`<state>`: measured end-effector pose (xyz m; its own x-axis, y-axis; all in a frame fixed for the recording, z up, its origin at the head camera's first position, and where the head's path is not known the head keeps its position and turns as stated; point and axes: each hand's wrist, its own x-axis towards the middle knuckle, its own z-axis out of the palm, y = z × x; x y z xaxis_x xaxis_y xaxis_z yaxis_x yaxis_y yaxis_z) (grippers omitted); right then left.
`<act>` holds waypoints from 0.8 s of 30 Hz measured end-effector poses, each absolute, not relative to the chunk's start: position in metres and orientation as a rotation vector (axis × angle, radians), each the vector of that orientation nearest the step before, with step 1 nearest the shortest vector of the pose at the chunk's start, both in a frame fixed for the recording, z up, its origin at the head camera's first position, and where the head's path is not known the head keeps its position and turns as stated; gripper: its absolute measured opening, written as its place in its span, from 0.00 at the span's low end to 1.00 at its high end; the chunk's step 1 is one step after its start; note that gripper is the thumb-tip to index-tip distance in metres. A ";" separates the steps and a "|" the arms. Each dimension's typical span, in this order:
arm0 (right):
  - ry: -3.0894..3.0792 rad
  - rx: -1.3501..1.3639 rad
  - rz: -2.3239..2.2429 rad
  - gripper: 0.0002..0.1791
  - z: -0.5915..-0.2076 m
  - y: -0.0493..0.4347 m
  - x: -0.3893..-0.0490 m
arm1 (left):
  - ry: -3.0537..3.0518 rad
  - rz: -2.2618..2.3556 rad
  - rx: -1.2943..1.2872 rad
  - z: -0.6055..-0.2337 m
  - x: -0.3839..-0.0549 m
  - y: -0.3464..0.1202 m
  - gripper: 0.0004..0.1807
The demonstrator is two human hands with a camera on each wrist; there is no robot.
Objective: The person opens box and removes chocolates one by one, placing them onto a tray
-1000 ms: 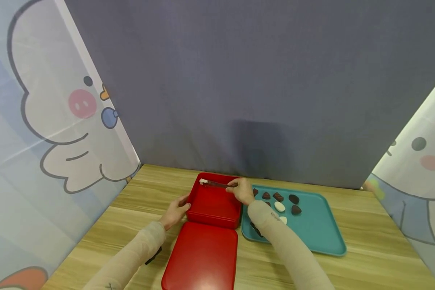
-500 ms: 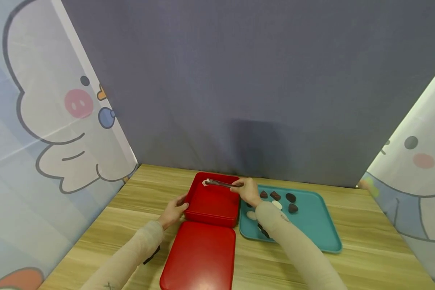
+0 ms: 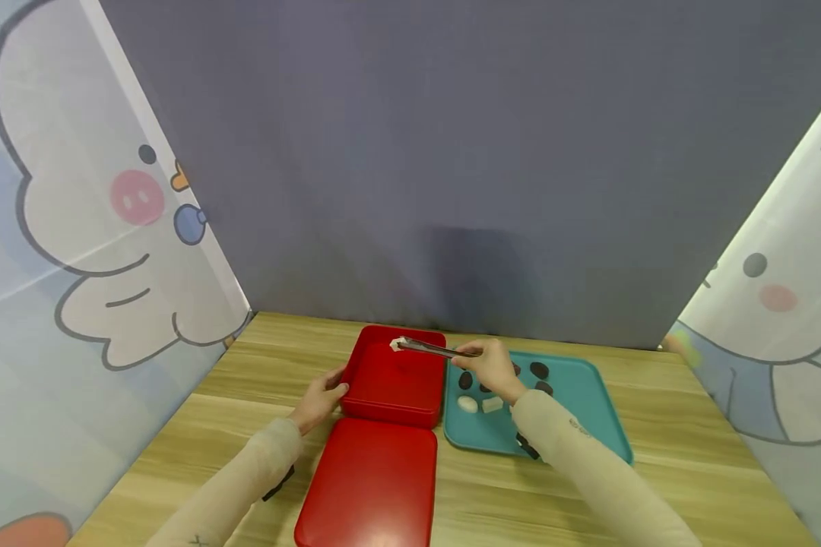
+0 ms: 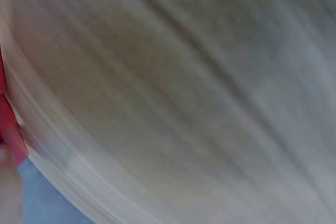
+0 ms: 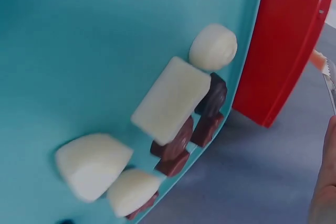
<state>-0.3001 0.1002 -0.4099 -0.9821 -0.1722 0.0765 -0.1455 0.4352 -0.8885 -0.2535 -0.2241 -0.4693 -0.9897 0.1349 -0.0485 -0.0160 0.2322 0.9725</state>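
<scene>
My left hand [image 3: 320,399] holds the near left side of a red rectangular box [image 3: 393,410], thumb near its rim. In the left wrist view only a bit of that hand [image 4: 8,192] shows against the red box [image 4: 11,129]. My right hand [image 3: 491,368] grips a pair of slim metal tongs [image 3: 434,349] by the near end, level over the box. At the tongs' tips is a small white piece [image 3: 397,344], above the box's bare floor. In the right wrist view, the hand [image 5: 326,182] and part of the tongs [image 5: 329,77] are cut off at the right edge.
Right of the box lies a teal tray [image 3: 584,387] with several dark and white chocolates, among them a white block [image 5: 170,100]. A flat red lid [image 3: 369,482] lies in front of the box on the wooden table [image 3: 246,380]. Behind hangs a grey curtain [image 3: 356,190].
My right hand has moved right, bringing the tongs and the white piece from the box's far left corner toward its middle. The left hand stays on the box. The head view has shifted slightly.
</scene>
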 end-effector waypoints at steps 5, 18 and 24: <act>2.602 -0.199 -1.623 0.13 -0.405 0.119 -0.291 | 2.389 1.841 0.111 -0.471 -0.254 -0.228 0.27; 2.736 -0.167 -1.506 0.18 -0.395 0.177 -0.270 | 2.383 1.830 0.112 -0.469 -0.257 -0.235 0.28; 2.766 -0.145 -1.466 0.21 -0.395 0.205 -0.261 | 2.422 1.772 0.126 -0.467 -0.258 -0.239 0.28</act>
<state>-0.2609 0.2049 -0.3948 -0.9957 -0.0852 0.0370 -0.0784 0.5579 -0.8262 -0.2585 -0.2386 -0.4673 -0.9870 0.1485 -0.0614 -0.0135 0.3040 0.9526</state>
